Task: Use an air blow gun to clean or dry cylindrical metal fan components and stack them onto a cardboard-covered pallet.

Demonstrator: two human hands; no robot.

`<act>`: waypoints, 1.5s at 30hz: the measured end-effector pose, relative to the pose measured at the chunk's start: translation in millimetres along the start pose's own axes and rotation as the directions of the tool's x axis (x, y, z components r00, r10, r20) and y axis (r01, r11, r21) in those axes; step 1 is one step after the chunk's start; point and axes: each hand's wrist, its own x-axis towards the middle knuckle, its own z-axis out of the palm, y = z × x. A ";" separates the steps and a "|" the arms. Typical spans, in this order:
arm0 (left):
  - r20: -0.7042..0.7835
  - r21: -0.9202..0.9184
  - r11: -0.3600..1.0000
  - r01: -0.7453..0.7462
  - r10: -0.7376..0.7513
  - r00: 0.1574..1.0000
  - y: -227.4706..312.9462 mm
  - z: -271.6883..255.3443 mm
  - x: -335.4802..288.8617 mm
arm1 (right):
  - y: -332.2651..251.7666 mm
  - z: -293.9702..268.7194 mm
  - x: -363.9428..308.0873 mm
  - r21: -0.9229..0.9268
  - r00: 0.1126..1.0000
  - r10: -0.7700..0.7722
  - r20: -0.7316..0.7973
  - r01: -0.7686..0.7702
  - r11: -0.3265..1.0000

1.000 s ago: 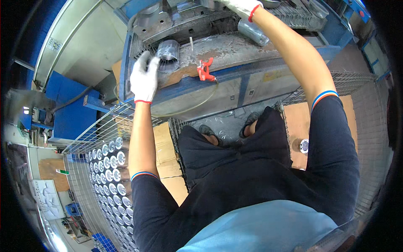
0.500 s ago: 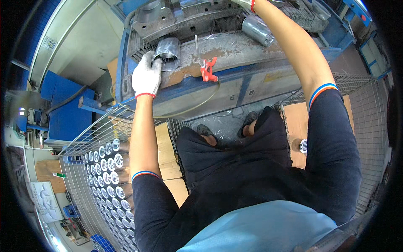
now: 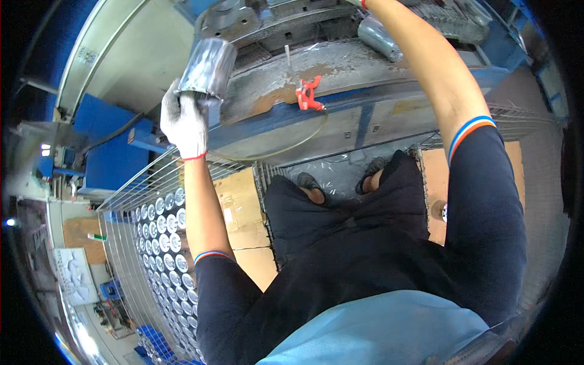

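Wire basket: its rim [image 3: 139, 180] slants up toward my left wrist; inside, many cylinders [image 3: 163, 243] stack in rows, round pale ends facing out.
Left grip: my left hand [image 3: 185, 125], in a white glove with a red cuff, is closed around the lower end of a metal cylinder [image 3: 210, 68]; how far my fingers reach inside, I cannot tell.
Cylinder in hand: silvery grey and shiny, bright streaks and darker smears along its wall, slightly blurred; it tilts, top leaning right, held up at the left end of the table [image 3: 261, 88].
Table surface: worn grey metal with brown patches.
Pin: a thin pale rod [image 3: 288, 56] stands upright.
Air gun: red [image 3: 308, 94], at the table's front edge, its hose running down leftward.
Right grip: my right hand [image 3: 356, 2] is cut off at the top, so I cannot tell its state.
Second cylinder: grey, glossy [image 3: 377, 36], lying beside my right forearm.
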 end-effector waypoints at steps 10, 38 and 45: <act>0.016 -0.018 1.000 -0.021 0.021 1.000 32.7 24.7 60.3 | 43.8 -73.9 -96.7 -0.046 0.899 -0.051 -0.435 0.035 0.998; 0.305 0.827 0.484 -0.286 0.041 0.952 47.5 86.6 135.3 | 284.2 -171.9 -250.0 0.025 0.865 0.466 -0.187 -0.470 0.882; 0.368 0.837 0.375 -0.398 0.152 0.917 46.6 88.1 139.1 | 284.6 -168.3 -248.2 -0.009 0.873 0.406 -0.270 -0.425 0.905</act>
